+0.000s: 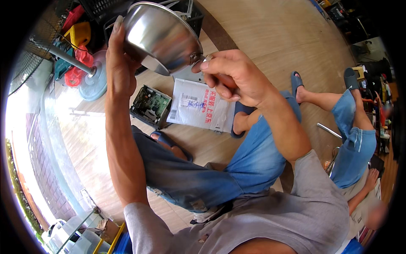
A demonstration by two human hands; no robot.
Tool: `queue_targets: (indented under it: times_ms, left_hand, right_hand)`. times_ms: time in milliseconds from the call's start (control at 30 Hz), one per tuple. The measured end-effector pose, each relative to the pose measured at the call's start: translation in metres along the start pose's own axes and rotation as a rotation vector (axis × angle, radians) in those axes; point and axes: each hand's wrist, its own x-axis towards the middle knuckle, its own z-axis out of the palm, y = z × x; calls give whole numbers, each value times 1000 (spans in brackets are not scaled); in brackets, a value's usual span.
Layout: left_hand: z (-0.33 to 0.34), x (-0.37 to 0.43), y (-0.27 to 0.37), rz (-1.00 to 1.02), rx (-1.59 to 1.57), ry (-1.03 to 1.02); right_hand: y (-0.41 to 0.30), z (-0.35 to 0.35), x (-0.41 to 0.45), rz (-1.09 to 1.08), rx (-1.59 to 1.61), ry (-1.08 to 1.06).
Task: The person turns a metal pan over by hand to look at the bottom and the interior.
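My left hand [122, 63] grips a shiny stainless steel bowl or pot [152, 35] from its left side. The vessel is tilted, its rim facing the upper right, and its inside is hidden from me. At the vessel's lower right, a small round metal fitting [195, 58] sits on the wall. My right hand [234, 76] pinches a small metal piece [207, 58] right beside that fitting; whether the two are joined I cannot tell. Below the hands, an opened dark device housing with a green circuit board [155, 103] lies on the floor, next to a white printed shipping bag [196, 106].
A standing fan's round base [92, 85] is at the left, with a red plastic bag [77, 71] on it. Behind the vessel stands a black plastic crate [198, 19]. Another person [355, 158] sits at the right, legs stretched out. Cluttered shelves [377, 95] line the right edge.
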Motion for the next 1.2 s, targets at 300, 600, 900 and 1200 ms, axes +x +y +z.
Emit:
queue_targets:
  times_ms: [300, 600, 900, 1200]
  left_hand:
    - [-2, 6, -2, -70, -69, -3]
    - [3, 4, -4, -225, 73, 70]
    - [1, 8, -13, -265, -28, 79]
    - [6, 5, -10, -208, 45, 173]
  right_hand:
    - [-18, -11, -12, -51, -168, 31]
    - [8, -18, 4, -323, -610, 242]
    - [7, -16, 6, -444, -753, 417]
    - [14, -18, 12, -513, -810, 488]
